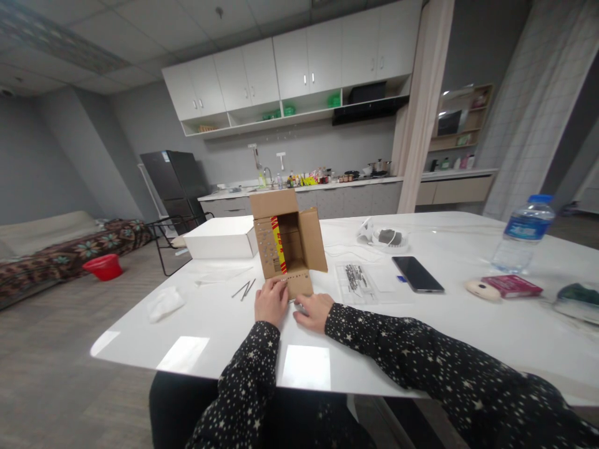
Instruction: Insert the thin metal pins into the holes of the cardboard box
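Note:
A small brown cardboard box (286,243) lies on its side on the white table (421,324), its flaps spread open toward me, with a red and yellow label on its left wall. My left hand (271,302) touches the bottom flap at its left corner, fingers curled on the flap edge. My right hand (313,310) rests on the table just below the same flap, over a small grey object that is mostly hidden. Both sleeves are dark with white stars.
A white box (221,244) stands left of the cardboard box. Two thin metal rods (245,289) and a crumpled tissue (163,304) lie at the left. A clear tray of small parts (356,279), a phone (417,274), a water bottle (523,234) and a red packet (512,285) lie at the right.

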Motion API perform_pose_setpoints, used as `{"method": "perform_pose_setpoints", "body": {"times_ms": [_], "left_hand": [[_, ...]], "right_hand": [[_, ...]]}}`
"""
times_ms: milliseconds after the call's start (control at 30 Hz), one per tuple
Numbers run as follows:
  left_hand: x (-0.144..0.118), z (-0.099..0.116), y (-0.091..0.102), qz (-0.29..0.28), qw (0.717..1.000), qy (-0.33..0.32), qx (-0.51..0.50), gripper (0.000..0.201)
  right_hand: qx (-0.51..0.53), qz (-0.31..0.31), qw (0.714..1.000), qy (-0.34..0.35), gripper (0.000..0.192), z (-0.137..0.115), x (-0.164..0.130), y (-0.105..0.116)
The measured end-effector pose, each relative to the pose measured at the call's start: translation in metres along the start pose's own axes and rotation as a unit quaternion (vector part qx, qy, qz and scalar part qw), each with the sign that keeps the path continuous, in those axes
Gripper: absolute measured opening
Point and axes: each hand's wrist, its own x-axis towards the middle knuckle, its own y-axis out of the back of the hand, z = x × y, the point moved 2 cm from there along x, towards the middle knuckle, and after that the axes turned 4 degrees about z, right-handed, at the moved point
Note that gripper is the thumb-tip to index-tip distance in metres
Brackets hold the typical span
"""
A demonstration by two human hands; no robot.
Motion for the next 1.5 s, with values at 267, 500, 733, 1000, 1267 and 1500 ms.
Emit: {"method": "perform_pose_setpoints", "body": {"times_ms": [267, 500, 733, 1000, 1267, 1500], "left_hand": [[-0.001, 0.003, 0.001, -0.018, 1.000, 0.003, 0.020, 0.028], [-0.002, 0.002, -0.001, -0.023, 1.000, -0.014, -0.002, 0.026], [-0.005, -0.001, -0.007, -0.073, 0.995, -0.051, -0.042, 0.018], [-0.005, 0.003, -0.001, -0.119, 0.988, -0.043, -0.092, 0.016], [-0.006, 0.006, 0.005, -0.149, 0.984, -0.015, -0.094, 0.014], [-0.008, 0.007, 0.008, -0.156, 0.986, 0.031, -0.045, 0.012]], "right_hand": [[-0.006, -0.006, 1.000, -0.001, 0.039, 0.000, 0.000, -0.001], [-0.012, -0.004, 1.000, 0.002, 0.039, -0.002, -0.001, 0.003], [-0.013, -0.014, 1.000, -0.008, 0.040, -0.002, -0.002, 0.003], [-0.023, 0.006, 1.000, -0.009, 0.037, -0.001, -0.002, -0.001], [-0.012, 0.006, 1.000, -0.015, 0.039, -0.001, -0.002, -0.001], [0.000, 0.002, 1.000, -0.018, 0.041, -0.001, -0.002, -0.003]]}}
